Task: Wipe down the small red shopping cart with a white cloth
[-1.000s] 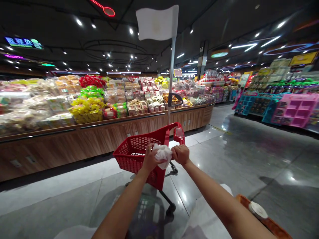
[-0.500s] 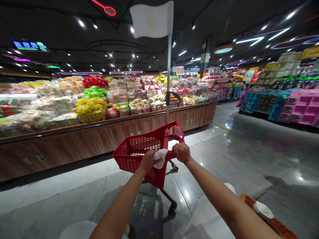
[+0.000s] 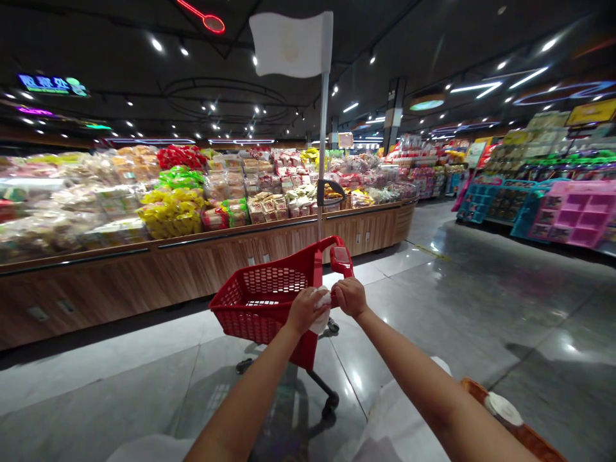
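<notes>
Left hand (image 3: 305,311) now clenched further over crumpled white tissue (image 3: 320,317), covering more. Right hand (image 3: 350,297) apparently grasps the red shopping cart (image 3: 257,308) rim.

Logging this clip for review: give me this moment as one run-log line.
left hand: holds white cloth | right hand: on red shopping cart handle | place: supermarket floor

Left hand (image 3: 305,311) and right hand (image 3: 350,297) curl shut, side by side.

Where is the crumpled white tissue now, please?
In the head view, the crumpled white tissue is held in the left hand, on the red plastic shopping cart, beside the right hand.
</notes>
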Available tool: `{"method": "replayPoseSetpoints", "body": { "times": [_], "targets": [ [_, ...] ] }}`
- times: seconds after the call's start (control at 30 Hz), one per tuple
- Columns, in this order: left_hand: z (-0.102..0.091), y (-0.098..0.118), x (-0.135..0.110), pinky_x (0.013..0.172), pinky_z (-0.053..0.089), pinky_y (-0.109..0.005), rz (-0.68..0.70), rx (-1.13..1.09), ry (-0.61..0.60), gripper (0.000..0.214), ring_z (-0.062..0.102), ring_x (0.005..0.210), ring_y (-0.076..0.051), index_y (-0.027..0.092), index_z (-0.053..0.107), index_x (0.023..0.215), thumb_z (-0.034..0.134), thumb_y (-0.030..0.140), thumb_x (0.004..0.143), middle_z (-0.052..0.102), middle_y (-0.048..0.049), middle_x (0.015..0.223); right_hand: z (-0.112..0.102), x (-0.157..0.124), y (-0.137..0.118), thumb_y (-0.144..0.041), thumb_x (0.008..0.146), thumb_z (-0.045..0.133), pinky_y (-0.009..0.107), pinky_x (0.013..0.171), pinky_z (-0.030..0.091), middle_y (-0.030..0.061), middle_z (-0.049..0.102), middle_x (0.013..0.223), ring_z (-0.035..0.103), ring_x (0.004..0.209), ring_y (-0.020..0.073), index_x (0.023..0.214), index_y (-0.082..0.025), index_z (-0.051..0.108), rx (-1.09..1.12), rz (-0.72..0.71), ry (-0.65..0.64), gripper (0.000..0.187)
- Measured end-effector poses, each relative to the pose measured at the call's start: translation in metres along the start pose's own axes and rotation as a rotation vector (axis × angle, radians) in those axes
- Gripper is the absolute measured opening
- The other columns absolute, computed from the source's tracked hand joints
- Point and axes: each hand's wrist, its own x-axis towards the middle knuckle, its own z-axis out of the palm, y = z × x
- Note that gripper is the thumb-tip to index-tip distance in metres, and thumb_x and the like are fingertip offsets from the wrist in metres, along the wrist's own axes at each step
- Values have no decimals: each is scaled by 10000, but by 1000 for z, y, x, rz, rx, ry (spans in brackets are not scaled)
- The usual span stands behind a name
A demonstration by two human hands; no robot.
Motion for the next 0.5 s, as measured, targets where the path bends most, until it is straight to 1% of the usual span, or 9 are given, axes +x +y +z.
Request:
{"method": "replayPoseSetpoints", "body": {
  "times": [0.07,0.17,0.2,0.23,0.27,0.3,0.33,0.43,0.5],
  "targets": [
    [-5,-21,-8,940,454,-368,-12,-2,-36,338,551,1032,-214,248,587,1173,606,368,858,614,-61,1081,-1,0,3,-222,917,293,309,730,339,32,635,682,509,640,147,684,-194,608,14,-14,-22,392],
    [-16,-59,-31,926,458,-376,-126,23,-26,272,557,1018,-220,237,610,1115,584,358,873,621,-58,1048,0,-1,5,-214,903,314,309,721,340,31,634,670,507,636,150,676,-195,611,5,-7,-27,375],
    [-20,-69,-39,922,459,-383,-168,35,-18,255,559,1012,-224,229,616,1096,577,353,877,623,-58,1037,1,-1,5,-213,899,319,310,716,339,30,629,660,504,632,151,666,-195,608,-1,-6,-16,372],
    [-22,-76,-44,919,462,-389,-199,45,-11,244,561,1007,-228,222,622,1081,573,350,879,624,-59,1027,2,-1,4,-212,896,323,311,713,337,30,622,650,501,626,151,655,-195,604,-8,-5,-3,370],
    [-22,-77,-47,917,465,-394,-213,48,-7,242,561,1006,-231,218,624,1076,571,348,880,624,-61,1024,3,-1,4,-212,894,328,311,711,336,30,615,640,498,621,151,645,-195,600,-17,-3,12,370],
    [-21,-74,-47,919,468,-398,-206,44,-5,247,561,1011,-232,219,622,1086,571,345,879,624,-61,1032,4,-2,3,-213,892,332,312,709,334,30,609,634,495,618,151,637,-196,597,-29,3,24,369],
    [-18,-67,-44,928,467,-401,-182,32,1,262,557,1028,-232,227,613,1112,571,340,880,622,-61,1054,5,-2,2,-214,891,337,312,708,333,30,604,629,492,615,152,631,-196,596,-42,8,30,367],
    [-2,-27,-20,988,444,-413,-46,-30,45,358,526,1128,-229,268,539,1242,560,320,888,589,-62,1190,6,-2,2,-218,892,345,312,703,331,33,595,624,485,614,155,630,-197,596,-75,26,35,363],
    [8,-1,-2,1010,431,-422,16,-59,74,397,519,1150,-229,260,500,1282,552,323,894,583,-68,1214,4,-1,4,-217,897,341,311,701,332,36,600,633,487,619,157,639,-196,598,-77,20,28,365]
  ]
}}
